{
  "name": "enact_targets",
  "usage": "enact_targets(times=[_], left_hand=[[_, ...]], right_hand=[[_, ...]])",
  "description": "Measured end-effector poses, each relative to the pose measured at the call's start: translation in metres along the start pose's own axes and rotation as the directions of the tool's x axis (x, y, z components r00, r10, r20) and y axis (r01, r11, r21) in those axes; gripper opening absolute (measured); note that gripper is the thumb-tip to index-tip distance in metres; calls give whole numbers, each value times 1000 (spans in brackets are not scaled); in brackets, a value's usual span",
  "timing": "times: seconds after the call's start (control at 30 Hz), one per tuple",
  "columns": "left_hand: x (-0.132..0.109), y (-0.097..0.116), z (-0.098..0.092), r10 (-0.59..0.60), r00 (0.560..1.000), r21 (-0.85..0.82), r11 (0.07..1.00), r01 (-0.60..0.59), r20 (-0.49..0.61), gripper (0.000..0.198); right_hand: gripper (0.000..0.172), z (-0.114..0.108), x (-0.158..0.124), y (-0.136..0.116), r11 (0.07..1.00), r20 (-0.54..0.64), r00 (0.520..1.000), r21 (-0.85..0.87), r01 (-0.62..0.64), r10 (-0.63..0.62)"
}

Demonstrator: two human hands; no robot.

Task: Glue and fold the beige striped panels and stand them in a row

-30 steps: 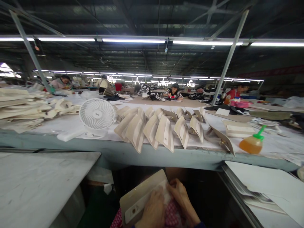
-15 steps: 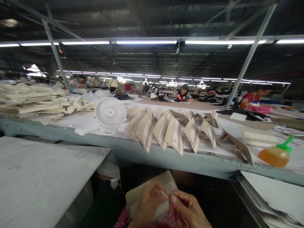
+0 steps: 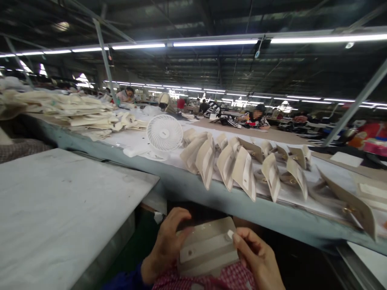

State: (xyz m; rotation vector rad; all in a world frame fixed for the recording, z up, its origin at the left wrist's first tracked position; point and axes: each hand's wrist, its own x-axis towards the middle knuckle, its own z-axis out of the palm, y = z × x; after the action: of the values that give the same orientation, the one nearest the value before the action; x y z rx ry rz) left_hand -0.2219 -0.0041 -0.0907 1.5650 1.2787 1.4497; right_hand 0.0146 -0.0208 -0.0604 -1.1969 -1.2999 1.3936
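A beige bag panel (image 3: 208, 255) with a paler strip and a small hole lies on my lap over a red checked cloth (image 3: 229, 278). My right hand (image 3: 256, 253) pinches a small white piece (image 3: 230, 234) between thumb and finger at the panel's right edge; its exact kind is too small to make out. At the upper left corner of the panel is my left hand (image 3: 169, 237), its fingers curved and spread apart from the thumb. The thumb reaches the panel's edge, and nothing shows between thumb and fingers.
A long bench (image 3: 193, 181) crosses in front, bearing a white fan (image 3: 165, 133), rows of folded beige pieces (image 3: 244, 171) and stacked cream pieces (image 3: 75, 110). A grey-white tabletop (image 3: 60, 205) stands at left. Co-workers, one person (image 3: 125, 94) among them, sit farther back.
My view has turned left. My hands, close together above the panel before, are now apart: the left opened at the panel's left, the right at its right edge with the white piece.
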Motion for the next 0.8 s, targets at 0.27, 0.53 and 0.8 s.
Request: enact_targets(times=[0.27,0.53,0.8], left_hand=[[-52,-83,-12,-532,846,-312,799,514,32,38],[-70,-67,14,-545,821,-500,670,549,170,54],[-71,-64,15,-586,800,-499,657,564,132,50]], right_hand=[[31,35,43,82,971,216,976,-226,76,-26],[24,53,47,109,899,260,965,-433,73,47],[24,64,44,97,809,228,973,-575,120,18]])
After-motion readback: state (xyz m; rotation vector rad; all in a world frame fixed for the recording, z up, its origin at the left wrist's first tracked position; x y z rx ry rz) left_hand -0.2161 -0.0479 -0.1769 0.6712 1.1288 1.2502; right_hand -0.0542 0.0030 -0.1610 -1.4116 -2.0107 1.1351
